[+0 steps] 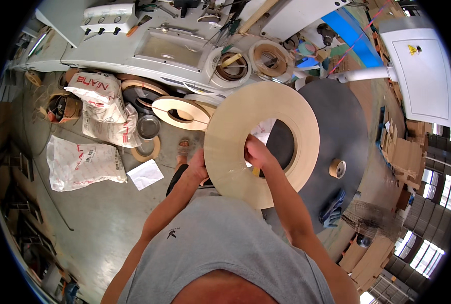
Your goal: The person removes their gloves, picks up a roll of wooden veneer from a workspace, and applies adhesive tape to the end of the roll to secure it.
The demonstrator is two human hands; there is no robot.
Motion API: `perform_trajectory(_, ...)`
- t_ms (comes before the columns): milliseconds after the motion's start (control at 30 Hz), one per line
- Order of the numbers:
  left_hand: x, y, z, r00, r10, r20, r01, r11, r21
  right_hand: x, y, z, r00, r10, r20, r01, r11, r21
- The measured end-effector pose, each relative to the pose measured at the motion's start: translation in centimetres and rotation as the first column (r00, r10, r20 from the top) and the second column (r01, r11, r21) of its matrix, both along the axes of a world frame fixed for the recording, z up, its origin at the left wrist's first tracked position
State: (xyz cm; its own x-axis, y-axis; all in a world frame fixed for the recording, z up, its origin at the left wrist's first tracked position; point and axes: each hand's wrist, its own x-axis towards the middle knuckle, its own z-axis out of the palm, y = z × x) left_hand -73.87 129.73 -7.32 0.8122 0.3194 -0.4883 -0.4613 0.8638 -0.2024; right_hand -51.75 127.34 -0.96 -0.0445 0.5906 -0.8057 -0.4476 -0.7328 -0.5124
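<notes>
gripping a large, flat, cream-coloured ring-shaped roll [225,131] by its outer edge, our left fingers [200,158] steady it; our right fingers [250,145] curl inside its hole, but what they pinch we cannot tell. we seem to be positioning it; next probably calls for balanced support beside the black round worktop [343,131] to their right.
</notes>
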Motion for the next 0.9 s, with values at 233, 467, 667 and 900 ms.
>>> perform_trajectory(233,1.1,0.4,-1.3,0.994,-0.096,0.061,0.096,0.995,-0.009,1.0,2.9,-0.1,0.989,0.142,0.031,-0.139,0.988,-0.069)
perform_trajectory(467,2.0,0.5,-3.6,0.977,-0.214,0.022,0.204,0.953,0.223,2.7,4.7,2.4,0.672,0.667,0.321,-0.71,0.704,0.025)
perform_trajectory(667,2.3,-0.3,-2.5,0.959,-0.159,-0.233,0.236,0.906,0.351,1.8,4.4,4.3,0.708,0.61,0.356,-0.64,0.767,-0.042)
perform_trajectory(900,1.3,-1.2,-3.9,0.911,-0.029,-0.412,0.365,0.524,0.77,4.5,3.8,3.9,0.264,0.576,0.774,-0.853,0.513,-0.091)
